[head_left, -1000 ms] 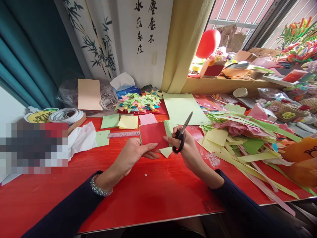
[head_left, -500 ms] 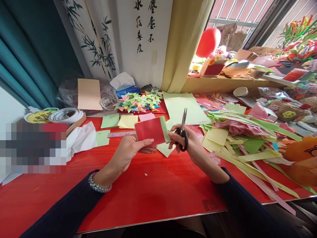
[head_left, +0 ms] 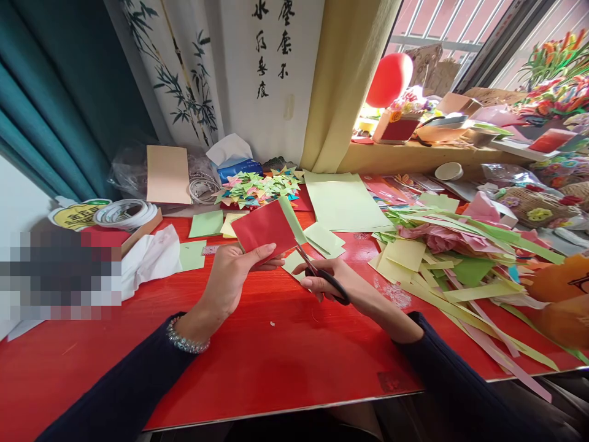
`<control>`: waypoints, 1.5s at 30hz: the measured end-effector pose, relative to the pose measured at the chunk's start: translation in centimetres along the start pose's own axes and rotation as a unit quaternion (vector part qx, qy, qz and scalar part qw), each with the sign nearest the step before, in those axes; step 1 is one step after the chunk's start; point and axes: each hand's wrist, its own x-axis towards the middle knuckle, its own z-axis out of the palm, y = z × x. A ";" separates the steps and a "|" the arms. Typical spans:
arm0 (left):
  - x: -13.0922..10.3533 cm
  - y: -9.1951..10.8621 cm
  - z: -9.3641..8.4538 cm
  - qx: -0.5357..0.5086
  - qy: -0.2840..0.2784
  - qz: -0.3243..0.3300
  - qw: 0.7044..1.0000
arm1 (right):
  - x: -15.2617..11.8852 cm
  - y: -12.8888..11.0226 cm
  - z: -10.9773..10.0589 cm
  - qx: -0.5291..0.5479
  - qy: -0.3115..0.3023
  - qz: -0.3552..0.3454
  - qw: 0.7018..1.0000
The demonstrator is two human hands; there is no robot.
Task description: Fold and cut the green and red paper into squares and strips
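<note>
A red card [head_left: 265, 228] is pinched in my left hand [head_left: 237, 273], thumb on top and fingers beneath. Along the card's right side a strip of green paper [head_left: 291, 220] sticks out. My right hand [head_left: 332, 279] is closed on black-handled scissors [head_left: 335, 286], whose blades point up and left and meet the lower end of the green strip. Below and right of the card, light green paper squares [head_left: 325, 238] lie on the red table [head_left: 257, 374].
A pile of folded paper stars [head_left: 260, 187] and a large pale green sheet [head_left: 345, 201] lie at the back. Paper strips and scraps [head_left: 460, 258] cover the right side. White tape rolls [head_left: 124, 215] and crumpled tissue [head_left: 154, 261] are at the left.
The red card with the green strip has tilted and risen slightly left. My right hand moved down and left, turning the scissors from upright to pointing at the strip's lower end.
</note>
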 end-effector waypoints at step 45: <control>-0.2 -0.1 0.3 0.063 -0.002 -0.014 0.998 | 0.2 0.9 1.5 0.023 0.059 -0.029 0.998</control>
